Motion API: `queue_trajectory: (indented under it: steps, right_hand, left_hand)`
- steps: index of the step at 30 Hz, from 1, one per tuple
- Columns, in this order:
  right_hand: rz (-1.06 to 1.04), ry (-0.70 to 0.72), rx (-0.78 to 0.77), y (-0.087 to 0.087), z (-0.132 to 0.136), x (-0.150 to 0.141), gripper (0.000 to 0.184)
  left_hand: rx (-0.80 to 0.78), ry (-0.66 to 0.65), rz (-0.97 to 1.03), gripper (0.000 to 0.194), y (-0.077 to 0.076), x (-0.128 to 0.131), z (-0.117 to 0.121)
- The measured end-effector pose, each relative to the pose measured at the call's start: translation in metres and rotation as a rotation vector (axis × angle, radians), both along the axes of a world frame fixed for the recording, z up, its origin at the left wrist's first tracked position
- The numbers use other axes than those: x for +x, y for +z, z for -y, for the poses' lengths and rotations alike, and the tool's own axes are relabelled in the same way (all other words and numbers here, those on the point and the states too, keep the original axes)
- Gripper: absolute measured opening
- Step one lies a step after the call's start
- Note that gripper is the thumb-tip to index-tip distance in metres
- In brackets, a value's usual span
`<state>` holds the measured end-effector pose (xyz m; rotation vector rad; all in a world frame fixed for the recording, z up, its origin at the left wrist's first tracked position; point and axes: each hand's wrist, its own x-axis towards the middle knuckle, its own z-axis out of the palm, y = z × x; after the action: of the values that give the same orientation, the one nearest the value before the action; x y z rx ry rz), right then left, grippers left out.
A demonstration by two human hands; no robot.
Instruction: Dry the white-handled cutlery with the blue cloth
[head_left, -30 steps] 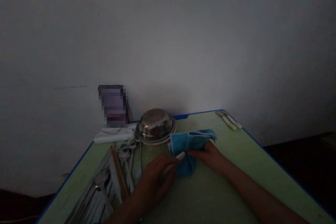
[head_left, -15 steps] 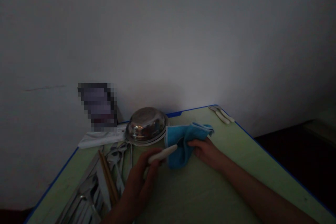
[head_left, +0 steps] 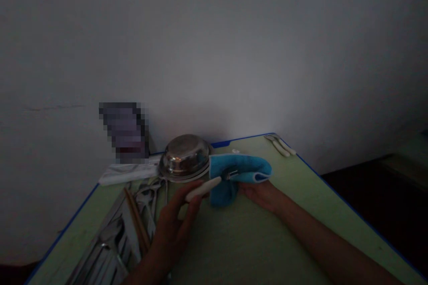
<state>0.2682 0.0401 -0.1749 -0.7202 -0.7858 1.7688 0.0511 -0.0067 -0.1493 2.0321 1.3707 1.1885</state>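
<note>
Above table: left hand grips utensil, long axis slanting, metal end rightward; right hand grips cloth.

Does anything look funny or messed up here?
A little: the metal bowl seems to sit bottom-up, and spoons lie jumbled with chopsticks left on the table. The wall has a thin dark mark, maybe a crack. I see no spill, but it's dim.

In my relayed view, on the green, blue-edged tabletop: upturned round steel bowl, at the back; silver metal spoons and brown wooden chopsticks, left and in front of it; two white-handled metal utensils, back right. I see the folded blue cloth in the right hand, right of the bowl.
</note>
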Motion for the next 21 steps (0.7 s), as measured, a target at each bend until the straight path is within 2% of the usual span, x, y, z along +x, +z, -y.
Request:
queue_trajectory:
  steps: [6,10,13,17,21]
  right_hand:
    - [-0.045,-0.117,0.010,-0.008,-0.009,0.000,0.023]
    - [-0.059,-0.042,0.039,-0.004,-0.011,-0.002,0.016]
    - [-0.064,0.045,0.067,0.007,-0.009,-0.005,0.027]
    - [-0.059,0.126,0.060,0.017,-0.008,-0.003,0.050]
    - [-0.027,0.068,0.041,0.013,-0.007,0.003,0.047]
  left_hand:
    - [0.049,-0.044,-0.041,0.022,0.000,0.002,-0.003]
    - [0.050,-0.033,-0.037,0.022,-0.003,0.001,-0.003]
    - [0.062,-0.048,-0.044,0.022,-0.005,0.001,-0.003]
    - [0.073,-0.055,-0.057,0.021,-0.005,0.002,-0.003]
    - [0.071,-0.069,-0.064,0.020,-0.005,0.002,-0.004]
